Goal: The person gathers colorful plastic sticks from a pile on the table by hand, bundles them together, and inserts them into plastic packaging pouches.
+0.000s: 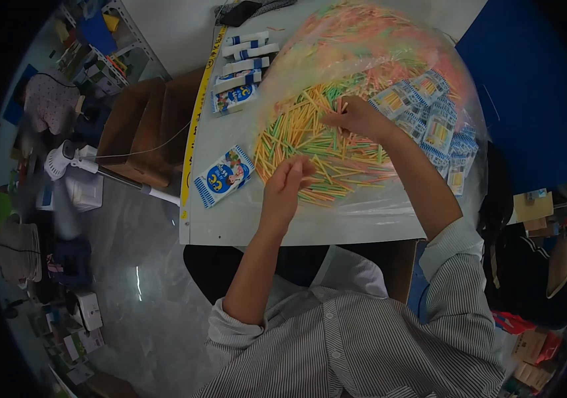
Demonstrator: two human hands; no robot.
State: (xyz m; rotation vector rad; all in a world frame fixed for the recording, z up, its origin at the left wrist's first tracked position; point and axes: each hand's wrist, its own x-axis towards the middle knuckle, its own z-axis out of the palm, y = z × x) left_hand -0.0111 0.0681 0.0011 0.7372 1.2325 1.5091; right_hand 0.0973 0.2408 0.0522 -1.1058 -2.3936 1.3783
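A big heap of thin yellow, green and pink sticks (306, 123) spills from a large clear plastic bag (356, 30) on the table. Over the middle of the heap, my right hand (361, 119) is closed, with a few of the sticks seemingly pinched at its fingertips. My left hand (286, 182) is at the near edge of the heap, its fingers curled together; whatever they hold, if anything, is hidden. A blue and white printed packet (224, 176) lies flat to the left of that hand. Several clear packets with blue print (439, 132) are piled right of my right hand.
Along the table's (230, 225) left side runs a row of folded white and blue packets (243, 66). A black phone-like object (241, 12) lies at the far left corner. Cardboard boxes (141, 132) and a white fan (64, 159) stand left. A blue panel (528, 86) rises right.
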